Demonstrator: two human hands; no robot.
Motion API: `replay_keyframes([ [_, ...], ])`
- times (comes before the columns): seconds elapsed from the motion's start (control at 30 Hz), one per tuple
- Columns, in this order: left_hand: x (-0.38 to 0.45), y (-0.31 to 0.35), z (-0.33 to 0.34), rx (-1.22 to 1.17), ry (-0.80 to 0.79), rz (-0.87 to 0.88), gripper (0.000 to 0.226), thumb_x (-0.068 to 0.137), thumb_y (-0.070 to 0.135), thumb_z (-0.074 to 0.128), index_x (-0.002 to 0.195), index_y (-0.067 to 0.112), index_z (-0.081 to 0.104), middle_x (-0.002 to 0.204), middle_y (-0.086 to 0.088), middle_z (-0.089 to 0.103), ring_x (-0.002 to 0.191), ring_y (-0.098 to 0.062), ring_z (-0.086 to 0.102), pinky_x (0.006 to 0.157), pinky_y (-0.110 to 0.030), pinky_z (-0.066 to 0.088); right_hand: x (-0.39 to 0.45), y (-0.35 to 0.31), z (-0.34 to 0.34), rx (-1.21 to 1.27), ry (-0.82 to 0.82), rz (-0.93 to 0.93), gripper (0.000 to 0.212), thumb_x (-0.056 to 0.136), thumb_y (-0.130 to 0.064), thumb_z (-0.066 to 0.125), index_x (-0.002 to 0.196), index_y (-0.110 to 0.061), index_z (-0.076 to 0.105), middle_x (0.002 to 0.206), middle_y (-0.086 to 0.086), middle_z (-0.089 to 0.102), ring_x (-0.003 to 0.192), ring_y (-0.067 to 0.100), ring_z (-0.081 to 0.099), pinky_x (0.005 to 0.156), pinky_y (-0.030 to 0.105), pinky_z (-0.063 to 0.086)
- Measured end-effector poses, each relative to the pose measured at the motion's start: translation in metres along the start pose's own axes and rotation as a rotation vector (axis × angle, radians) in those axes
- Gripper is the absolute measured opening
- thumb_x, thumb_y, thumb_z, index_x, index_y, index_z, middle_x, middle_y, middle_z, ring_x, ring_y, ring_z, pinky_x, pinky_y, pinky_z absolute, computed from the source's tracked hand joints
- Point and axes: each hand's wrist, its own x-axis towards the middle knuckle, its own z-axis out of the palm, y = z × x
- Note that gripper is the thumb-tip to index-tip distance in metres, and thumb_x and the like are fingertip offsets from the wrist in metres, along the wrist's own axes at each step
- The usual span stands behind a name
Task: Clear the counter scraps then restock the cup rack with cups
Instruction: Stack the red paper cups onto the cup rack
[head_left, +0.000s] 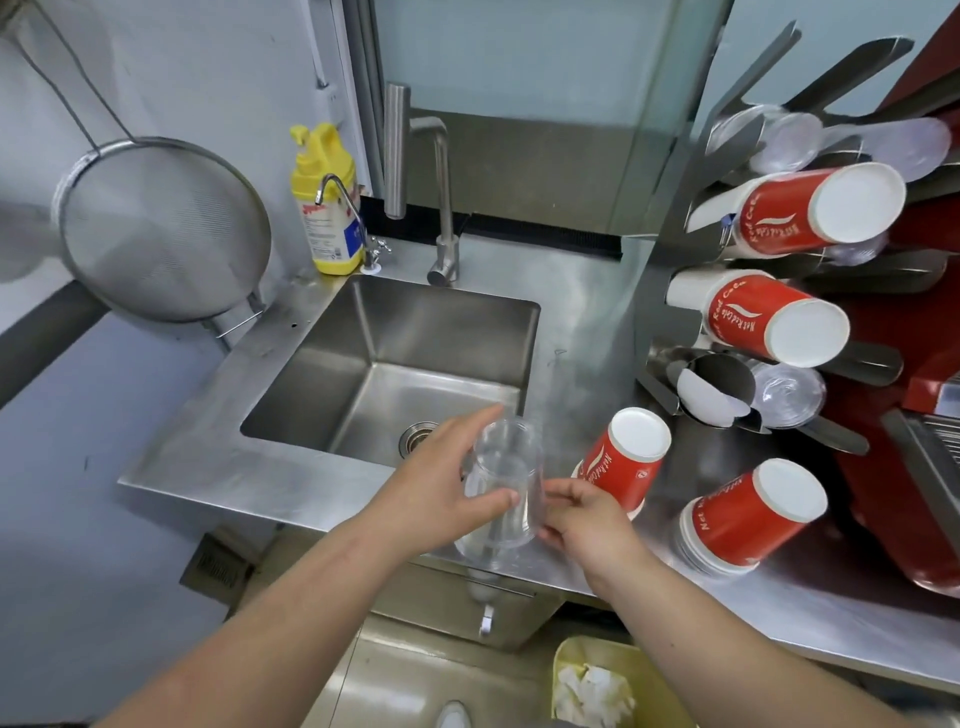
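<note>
Here both hands, left hand and right hand, grip smooth clear plastic cups.

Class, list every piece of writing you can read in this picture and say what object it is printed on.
"Net Red Cola": red paper cups in the cup rack and on the counter.
Yellow bottle: label print too small and blurred to read.
Dark plate below the counter: unreadable.

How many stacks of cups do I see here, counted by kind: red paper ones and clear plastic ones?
Red paper cup stacks: 4, two in the rack, two on the counter.
Clear plastic cup stacks: 4, three in the rack, one held by both hands.
Total: 8
</note>
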Motion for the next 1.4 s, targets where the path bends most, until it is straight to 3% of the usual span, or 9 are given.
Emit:
replay_keyframes([
  [0.2,0.002,-0.011,0.015,0.001,-0.025,0.001,0.086,0.078,0.037,0.076,0.149,0.036,0.028,0.143,0.015,0.037,0.124,0.007,0.038,0.103,-0.019,0.039,0.007,0.01,0.003,0.009,0.033,0.036,0.014,0.094,-0.004,0.055,0.097,-0.011,0.066,0.085,0.008,0.072,0.078,0.018,0.068,0.079,0.034,0.057],
  [0.3,0.002,-0.016,0.022,0.006,-0.044,-0.002,0.087,0.078,0.034,0.076,0.149,0.037,0.027,0.144,0.014,0.037,0.125,0.01,0.033,0.102,-0.015,0.035,0.007,0.014,0.007,-0.028,0.041,0.043,0.007,0.089,-0.014,0.063,0.096,-0.013,0.066,0.09,0.012,0.073,0.087,0.027,0.071,0.088,0.042,0.058],
  [0.43,0.002,-0.023,0.029,-0.003,-0.057,-0.017,0.087,0.077,0.032,0.076,0.148,0.041,0.027,0.145,0.015,0.037,0.123,0.016,0.033,0.101,-0.009,0.034,0.018,0.028,0.007,-0.158,0.045,0.003,0.048,0.064,-0.037,0.059,0.108,-0.018,0.066,0.099,0.006,0.075,0.094,0.025,0.071,0.092,0.048,0.055],
  [0.5,0.002,-0.026,0.031,-0.001,-0.066,-0.026,0.086,0.078,0.032,0.076,0.147,0.042,0.026,0.144,0.016,0.037,0.12,0.019,0.033,0.095,-0.001,0.031,0.023,0.034,0.007,-0.225,0.044,-0.023,0.052,0.06,-0.042,0.054,0.108,-0.023,0.066,0.102,0.0,0.073,0.098,0.02,0.069,0.094,0.046,0.054],
  [0.77,0.002,-0.032,0.035,-0.02,-0.065,-0.045,0.084,0.079,0.032,0.073,0.149,0.04,0.027,0.143,0.014,0.039,0.117,0.024,0.031,0.094,-0.002,0.032,0.015,0.022,0.012,-0.362,0.027,-0.065,0.022,0.085,-0.024,0.058,0.105,-0.022,0.068,0.099,-0.003,0.074,0.094,0.016,0.068,0.093,0.04,0.053],
  [0.87,0.002,-0.033,0.035,-0.038,-0.063,-0.05,0.084,0.079,0.032,0.073,0.147,0.043,0.026,0.142,0.014,0.039,0.114,0.025,0.033,0.098,-0.011,0.035,0.014,0.021,0.011,-0.393,0.026,-0.077,0.021,0.088,-0.022,0.057,0.106,-0.021,0.067,0.101,-0.002,0.073,0.096,0.017,0.067,0.094,0.039,0.053],
  [1.0,0.0,-0.034,0.037,-0.056,-0.059,-0.049,0.083,0.079,0.031,0.074,0.145,0.047,0.027,0.14,0.015,0.038,0.116,0.019,0.036,0.093,-0.005,0.034,0.015,0.02,0.01,-0.47,0.03,-0.102,0.023,0.088,-0.019,0.056,0.109,-0.021,0.066,0.104,-0.001,0.071,0.097,0.018,0.066,0.093,0.036,0.052],
  [1.17,0.0,-0.034,0.037,-0.078,-0.056,-0.045,0.081,0.079,0.034,0.073,0.143,0.05,0.027,0.139,0.016,0.037,0.116,0.019,0.037,0.09,-0.003,0.033,0.015,0.023,0.01,-0.694,0.026,-0.269,0.017,0.09,-0.023,0.054,0.104,-0.017,0.063,0.099,0.007,0.068,0.088,0.022,0.065,0.075,0.029,0.049],
  [1.4,0.001,-0.031,0.031,0.055,-0.074,0.007,0.081,0.082,0.038,0.069,0.149,0.037,0.023,0.144,0.012,0.035,0.125,0.003,0.035,0.093,-0.005,0.026,0.016,0.018,0.007,-0.803,-0.018,-0.355,0.017,0.088,-0.022,0.055,0.102,-0.014,0.061,0.092,0.004,0.06,0.079,0.019,0.054,0.069,0.022,0.036],
])
